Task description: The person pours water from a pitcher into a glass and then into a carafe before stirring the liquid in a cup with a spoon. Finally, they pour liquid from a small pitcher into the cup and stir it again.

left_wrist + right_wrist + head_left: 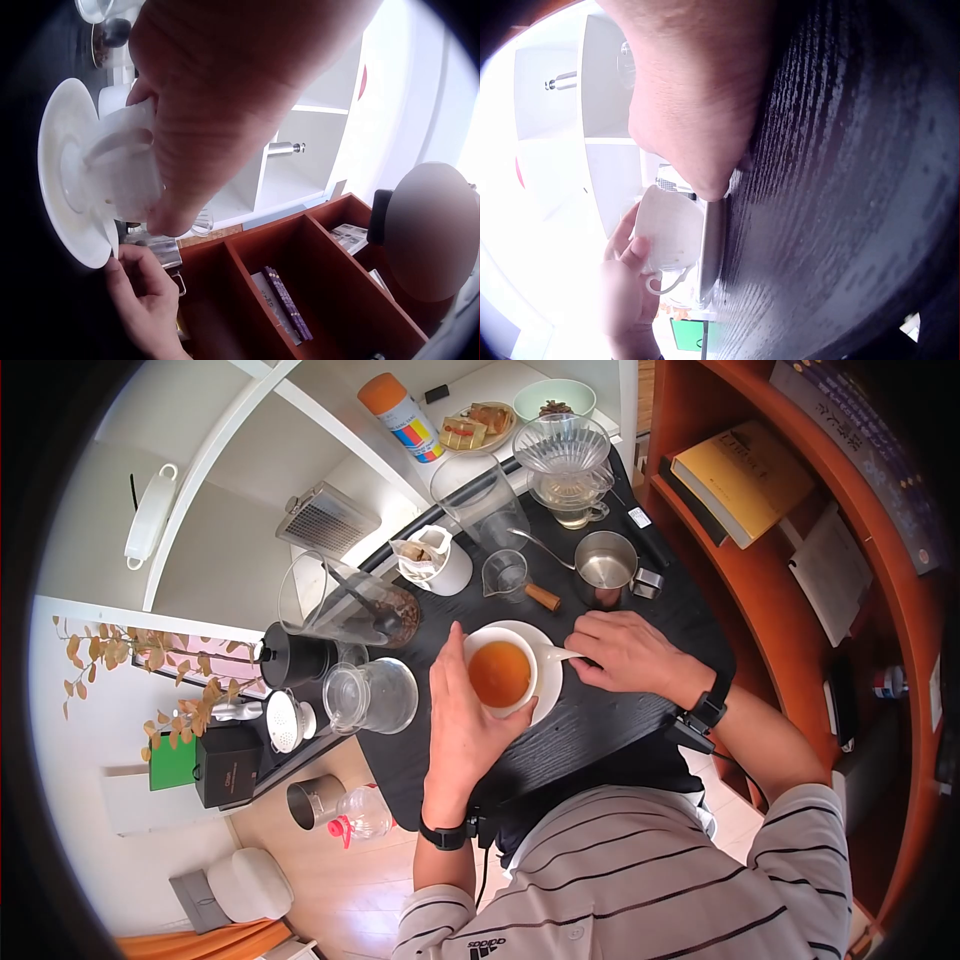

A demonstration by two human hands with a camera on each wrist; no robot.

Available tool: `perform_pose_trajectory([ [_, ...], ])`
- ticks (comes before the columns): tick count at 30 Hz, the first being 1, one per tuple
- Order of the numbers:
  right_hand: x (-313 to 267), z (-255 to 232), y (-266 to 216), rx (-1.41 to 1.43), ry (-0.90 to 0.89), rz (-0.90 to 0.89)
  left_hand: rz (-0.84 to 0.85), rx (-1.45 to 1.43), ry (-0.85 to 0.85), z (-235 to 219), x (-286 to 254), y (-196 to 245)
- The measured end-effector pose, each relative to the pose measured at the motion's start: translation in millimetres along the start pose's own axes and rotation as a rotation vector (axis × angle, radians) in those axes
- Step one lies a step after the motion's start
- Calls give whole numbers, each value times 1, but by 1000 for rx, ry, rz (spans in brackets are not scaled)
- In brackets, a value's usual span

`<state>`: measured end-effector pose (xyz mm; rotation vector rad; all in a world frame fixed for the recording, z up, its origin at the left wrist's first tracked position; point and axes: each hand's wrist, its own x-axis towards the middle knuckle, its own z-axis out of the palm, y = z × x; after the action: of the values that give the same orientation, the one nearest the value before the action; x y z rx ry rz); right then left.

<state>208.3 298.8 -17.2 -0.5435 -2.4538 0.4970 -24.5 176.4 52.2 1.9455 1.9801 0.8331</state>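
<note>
Gripping teacup (673, 227) w/ L hand (463, 718), R hand (632, 652) nr.

- An orange-capped spray can (408, 425) stands near a pale green bowl (555, 391).
- A ribbed glass dripper (562, 448) sits near a steel cup (604, 567).
- A small glass pitcher (505, 572) has a wooden handle.
- A black box (228, 765) stands beside a green panel (172, 762).
- A yellow book (750, 472) lies in the reddish-brown bookcase (722, 595).
- A red-capped plastic bottle (366, 812) stands on the floor (370, 875).
</note>
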Motion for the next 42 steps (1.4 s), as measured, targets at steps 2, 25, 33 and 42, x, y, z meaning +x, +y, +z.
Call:
perform_pose_trajectory([
  [2,0,0,0,1,0,2,9,-3,-3,0,0,-1],
  [25,0,1,0,-20,-14,0,-260,-304,1,1,-44,-26],
  [33,0,2,0,-18,3,-4,-260,-389,-21,1,-41,-27],
  [42,1,1,-1,-25,-15,1,-253,-301,17,-3,-43,-43],
])
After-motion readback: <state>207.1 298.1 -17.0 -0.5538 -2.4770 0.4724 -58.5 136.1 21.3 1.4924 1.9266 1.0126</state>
